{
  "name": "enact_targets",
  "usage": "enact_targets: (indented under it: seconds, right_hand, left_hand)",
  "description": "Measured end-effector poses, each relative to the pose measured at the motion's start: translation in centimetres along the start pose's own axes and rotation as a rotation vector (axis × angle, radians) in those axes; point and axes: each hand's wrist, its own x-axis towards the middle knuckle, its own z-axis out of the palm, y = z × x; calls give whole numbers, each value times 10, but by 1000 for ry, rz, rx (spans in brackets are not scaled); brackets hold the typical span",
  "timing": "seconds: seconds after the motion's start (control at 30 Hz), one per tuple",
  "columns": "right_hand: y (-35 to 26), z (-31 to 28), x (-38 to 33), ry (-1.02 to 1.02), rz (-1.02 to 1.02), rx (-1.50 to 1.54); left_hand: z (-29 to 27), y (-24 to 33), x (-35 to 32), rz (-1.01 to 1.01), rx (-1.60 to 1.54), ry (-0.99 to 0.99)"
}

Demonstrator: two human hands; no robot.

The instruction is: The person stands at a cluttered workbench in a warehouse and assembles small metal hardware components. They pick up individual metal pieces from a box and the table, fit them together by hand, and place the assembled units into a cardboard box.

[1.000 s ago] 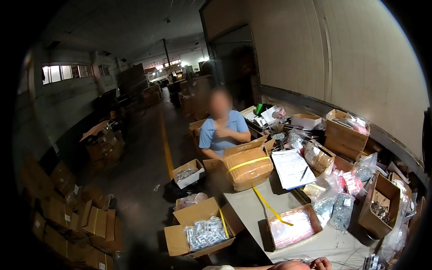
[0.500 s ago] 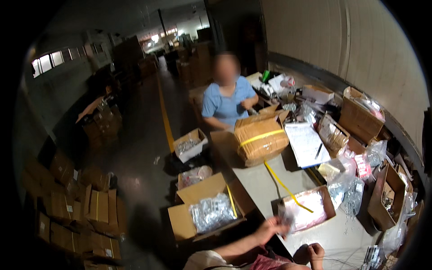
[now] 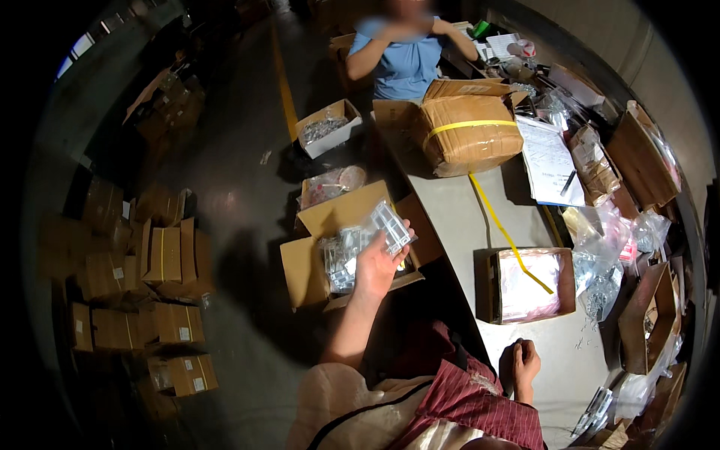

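My left hand is closed on a small clear plastic bag with metal pieces inside. It holds the bag above an open cardboard carton, which stands low to the left of the table. Similar clear bags fill that carton. My right hand rests with curled fingers on the near part of the grey table. Whether those fingers hold anything is hidden. In front of it lies a shallow cardboard box with pinkish-white plastic bags, a yellow strap trailing over them.
A taped brown carton and written sheets with a pen occupy the table's far part. Plastic bags and boxes crowd its right side. Opposite is a co-worker in a blue shirt. Stacked cartons stand on the left floor.
My left hand has moved left from the shallow box to over the open carton, carrying the bag. My view has tilted down. The co-worker's hands have risen.
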Motion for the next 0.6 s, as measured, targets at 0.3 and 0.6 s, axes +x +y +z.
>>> enact_targets:
  seconds: [0.3, 0.6]
  right_hand:
    - [8, -1, -7, 15, -87, 160]
    - [11, -4, -10, 0, -75, 223]
  left_hand:
    - [5, -10, -4, 123, 60, 36]
    - [-18, -25, 15, 116, -48, 145]
